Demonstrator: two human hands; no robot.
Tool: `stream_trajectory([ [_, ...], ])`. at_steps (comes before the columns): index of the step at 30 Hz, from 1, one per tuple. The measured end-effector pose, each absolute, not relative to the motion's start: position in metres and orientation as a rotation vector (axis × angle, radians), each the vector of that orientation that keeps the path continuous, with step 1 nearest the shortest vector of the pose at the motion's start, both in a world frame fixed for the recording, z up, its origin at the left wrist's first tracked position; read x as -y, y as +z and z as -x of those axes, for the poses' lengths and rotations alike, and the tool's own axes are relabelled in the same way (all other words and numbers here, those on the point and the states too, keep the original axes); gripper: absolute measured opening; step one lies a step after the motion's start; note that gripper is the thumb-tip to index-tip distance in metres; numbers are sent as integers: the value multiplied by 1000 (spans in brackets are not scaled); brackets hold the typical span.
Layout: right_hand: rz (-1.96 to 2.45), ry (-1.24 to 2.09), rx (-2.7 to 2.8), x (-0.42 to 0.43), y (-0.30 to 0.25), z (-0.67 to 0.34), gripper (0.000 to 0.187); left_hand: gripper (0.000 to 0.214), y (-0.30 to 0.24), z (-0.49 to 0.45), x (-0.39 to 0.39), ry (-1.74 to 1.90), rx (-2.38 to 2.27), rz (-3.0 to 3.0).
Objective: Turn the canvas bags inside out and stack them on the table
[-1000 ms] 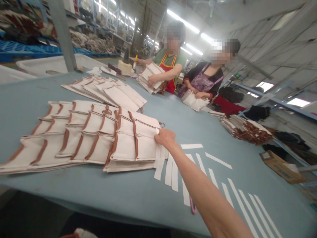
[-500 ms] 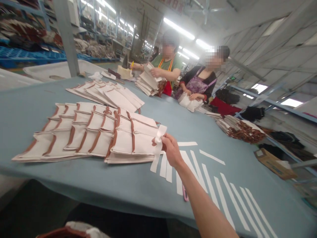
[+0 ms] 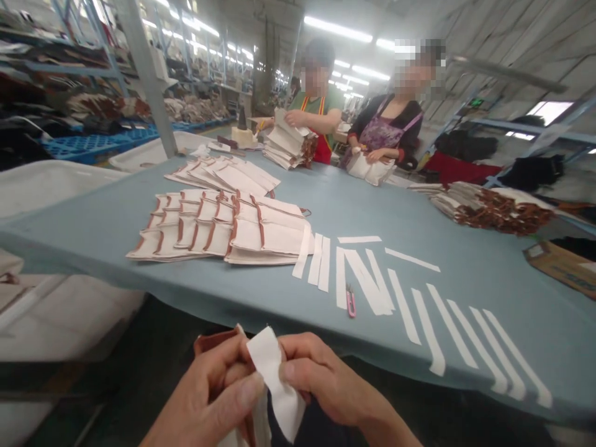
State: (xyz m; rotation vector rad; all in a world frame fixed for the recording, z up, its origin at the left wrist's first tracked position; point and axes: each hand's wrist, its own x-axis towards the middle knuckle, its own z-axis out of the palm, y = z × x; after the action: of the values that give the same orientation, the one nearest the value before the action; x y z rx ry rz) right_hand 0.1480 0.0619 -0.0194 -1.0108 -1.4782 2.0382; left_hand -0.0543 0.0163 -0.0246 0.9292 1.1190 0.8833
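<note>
Has just drawn back from the loose strips [image 3: 365,282] around the pink snips [image 3: 351,304], bringing one white strip along. A second ago, reaching with the right hand [image 3: 321,375] alone to the left of and beyond the snips; now working with both hands together on the near side of the snips, off the front of the desk [image 3: 116,230]. Pinching the held strip [image 3: 272,360] between right thumb and finger, with next to no gap left. Curling the left hand [image 3: 212,397] almost as tightly, touching the strip's other side with thumb and fingertips and also gripping a brown-edged fabric piece [image 3: 215,341], mostly hidden by knuckles. Cannot tell any join between strip and piece from here. Judging by this, past the picking-up of a strip and into handling strip and fabric as a pair. Leaving the other strips flat, beside and to the right of the snips, and the stack of brown-edged pouches [image 3: 284,234] well to the left of the snips, untouched by either hand.
</note>
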Motion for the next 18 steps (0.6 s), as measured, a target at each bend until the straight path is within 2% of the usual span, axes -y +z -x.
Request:
stream_trajectory([
  [6,1002,2097,1495,-41,-16,-167,23,56,-7,38,3,879,-1202,-975],
  [14,938,1839,1435,-18,-16,-172,53,51,4,23,16,893,-1222,-913],
  [16,986,1725,1402,-10,-13,-166,50,50,5,20,16,919,-1255,-957],
  [18,1042,1625,1393,-4,-11,-161,37,49,5,18,16,951,-1289,-1003],
])
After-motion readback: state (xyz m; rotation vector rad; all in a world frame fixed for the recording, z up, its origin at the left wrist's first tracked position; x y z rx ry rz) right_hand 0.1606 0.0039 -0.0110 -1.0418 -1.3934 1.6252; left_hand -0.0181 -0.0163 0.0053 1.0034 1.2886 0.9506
